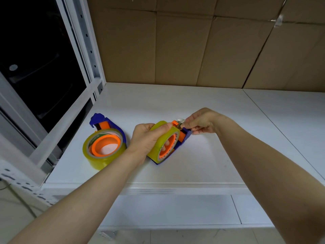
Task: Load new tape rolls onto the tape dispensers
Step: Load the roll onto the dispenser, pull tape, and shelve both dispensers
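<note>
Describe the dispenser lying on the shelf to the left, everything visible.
The left dispenser lies flat on its side on the white shelf, untouched by either hand. Its blue plastic body curves round the far side of a yellowish clear tape roll seated on an orange hub, whose open centre faces up. The blue head, with an orange part inside it, points away toward the shelf's back left. The roll's label shows inside the core. The blade is not discernible.
</note>
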### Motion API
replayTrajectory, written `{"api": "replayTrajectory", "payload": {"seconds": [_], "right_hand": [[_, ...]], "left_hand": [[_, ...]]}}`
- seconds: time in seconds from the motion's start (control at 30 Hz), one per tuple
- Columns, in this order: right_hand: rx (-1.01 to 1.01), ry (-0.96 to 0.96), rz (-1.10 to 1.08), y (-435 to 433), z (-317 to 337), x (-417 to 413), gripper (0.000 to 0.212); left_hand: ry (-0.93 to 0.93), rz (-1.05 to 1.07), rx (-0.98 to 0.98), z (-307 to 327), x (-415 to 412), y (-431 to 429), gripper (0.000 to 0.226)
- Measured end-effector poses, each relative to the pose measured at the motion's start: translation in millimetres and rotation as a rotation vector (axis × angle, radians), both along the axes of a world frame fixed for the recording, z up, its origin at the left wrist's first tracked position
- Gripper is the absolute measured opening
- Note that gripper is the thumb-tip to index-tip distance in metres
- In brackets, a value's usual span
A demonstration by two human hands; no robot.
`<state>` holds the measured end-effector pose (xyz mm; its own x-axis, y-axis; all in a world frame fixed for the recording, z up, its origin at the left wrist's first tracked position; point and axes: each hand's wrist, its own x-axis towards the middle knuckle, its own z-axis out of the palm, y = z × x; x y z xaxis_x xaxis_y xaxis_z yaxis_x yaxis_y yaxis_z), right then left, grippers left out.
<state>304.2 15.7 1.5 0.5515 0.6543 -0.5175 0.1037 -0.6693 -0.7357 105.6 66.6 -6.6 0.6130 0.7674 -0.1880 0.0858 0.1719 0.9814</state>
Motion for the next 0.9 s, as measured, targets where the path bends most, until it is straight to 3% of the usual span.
{"api": "replayTrajectory", "payload": {"seconds": [0.27, 0.5, 0.67, 0.9], "right_hand": [[0.166, 0.191, -0.23, -10.0, -11.4, -4.1, 0.015], [0.25, 0.108, -0.196, -11.7, -4.7, -7.5, 0.019], [0.241, -0.146, -0.073, -6.2, -5.0, -23.4, 0.021], [0.249, -0.19, -0.089, -6.7, -4.9, -21.2, 0.019]], "left_hand": [[-0.038, 0.031, 0.01, 1.0, -3.5, -7.2, 0.032], [-0.026, 0.001, 0.006, 0.3, -5.1, -5.3, 0.03], [-0.031, 0.004, 0.001, 1.2, -5.3, -6.5, 0.031], [-0.042, 0.034, -0.005, 1.6, -5.9, -9.9, 0.031]]}}
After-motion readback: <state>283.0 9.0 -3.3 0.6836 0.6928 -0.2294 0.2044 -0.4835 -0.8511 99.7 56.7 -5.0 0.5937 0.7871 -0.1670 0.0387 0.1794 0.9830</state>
